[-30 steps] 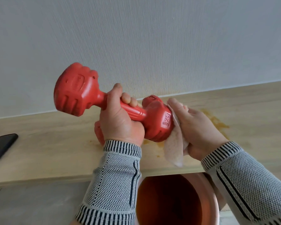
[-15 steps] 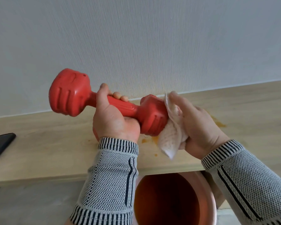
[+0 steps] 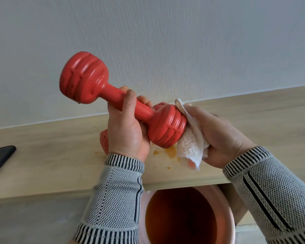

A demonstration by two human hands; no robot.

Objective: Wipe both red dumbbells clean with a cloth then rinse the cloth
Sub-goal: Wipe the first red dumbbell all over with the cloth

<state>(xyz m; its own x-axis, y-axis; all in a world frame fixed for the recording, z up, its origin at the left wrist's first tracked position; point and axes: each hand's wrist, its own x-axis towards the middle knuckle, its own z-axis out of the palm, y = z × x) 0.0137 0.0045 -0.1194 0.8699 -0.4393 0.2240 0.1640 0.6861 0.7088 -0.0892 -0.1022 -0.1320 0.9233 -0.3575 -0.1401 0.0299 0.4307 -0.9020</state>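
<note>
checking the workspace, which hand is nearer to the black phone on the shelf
Left. The left hand grips the dumbbell handle toward the phone side; the right hand, holding the cloth, is farther right.

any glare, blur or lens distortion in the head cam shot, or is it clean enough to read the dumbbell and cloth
Head view: soft even light, only faint sheen on the dumbbell; its grooves and the cloth weave read sharply, no motion blur on the left hand or right hand; wide-angle bowing shows in the shelf edge; the bucket interior is dim, its bottom cannot be read.
</note>
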